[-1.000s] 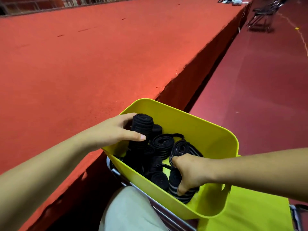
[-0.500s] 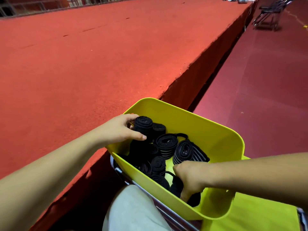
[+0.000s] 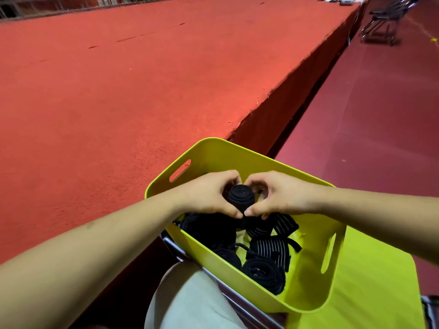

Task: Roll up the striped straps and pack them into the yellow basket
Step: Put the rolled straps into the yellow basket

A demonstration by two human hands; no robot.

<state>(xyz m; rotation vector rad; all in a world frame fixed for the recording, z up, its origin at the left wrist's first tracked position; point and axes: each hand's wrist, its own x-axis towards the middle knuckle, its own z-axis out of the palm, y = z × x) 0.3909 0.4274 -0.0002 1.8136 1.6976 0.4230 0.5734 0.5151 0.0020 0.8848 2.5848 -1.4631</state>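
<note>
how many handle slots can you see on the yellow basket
2. One handle slot is in the yellow basket's far-left wall, just beyond the left hand; the other handle slot is in its near-right wall. The other visible walls show none.

yellow basket (image 3: 237, 157), blk/white striped straps (image 3: 269, 248)

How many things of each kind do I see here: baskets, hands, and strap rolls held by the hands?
Yellow basket: 1
Hands: 2 (left hand, right hand)
Strap roll held: 1
Total: 4
The straps in the basket overlap; not counted.
</note>
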